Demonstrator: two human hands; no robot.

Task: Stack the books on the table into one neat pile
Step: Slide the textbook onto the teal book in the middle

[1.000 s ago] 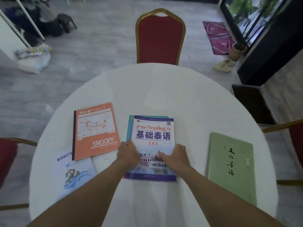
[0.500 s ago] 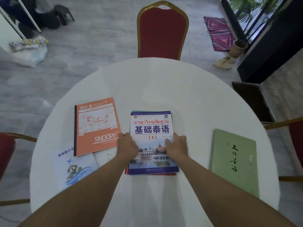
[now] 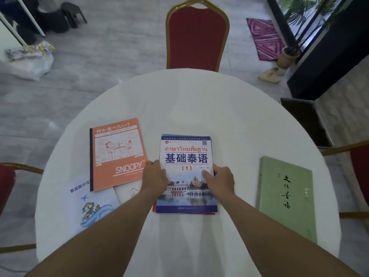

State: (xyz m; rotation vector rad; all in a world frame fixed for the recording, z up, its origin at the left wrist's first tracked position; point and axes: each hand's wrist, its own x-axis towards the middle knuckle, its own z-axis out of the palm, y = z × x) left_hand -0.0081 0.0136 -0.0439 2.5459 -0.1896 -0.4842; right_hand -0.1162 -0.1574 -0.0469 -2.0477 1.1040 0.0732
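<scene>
A blue and white Thai textbook [image 3: 186, 156] tops a small pile at the middle of the round white table [image 3: 199, 100]; teal and red edges of books below peek out. My left hand [image 3: 154, 176] grips the pile's left edge and my right hand [image 3: 218, 179] grips its right edge, thumb on the cover. An orange Snoopy notebook [image 3: 117, 154] lies to the left. It overlaps a white booklet with a plane drawing [image 3: 87, 206] and another white booklet [image 3: 127, 193]. A green book [image 3: 287, 196] lies at the right.
A red chair with a gold frame [image 3: 196, 35] stands at the table's far side. More red chairs flank the table at left [image 3: 6, 184] and right [image 3: 359, 166]. A dark bin [image 3: 305, 120], slippers and a potted plant are on the floor at the right.
Both hands slid from the top book's lower cover out to the pile's side edges, and the textbook now sits squarer over the books beneath it.
</scene>
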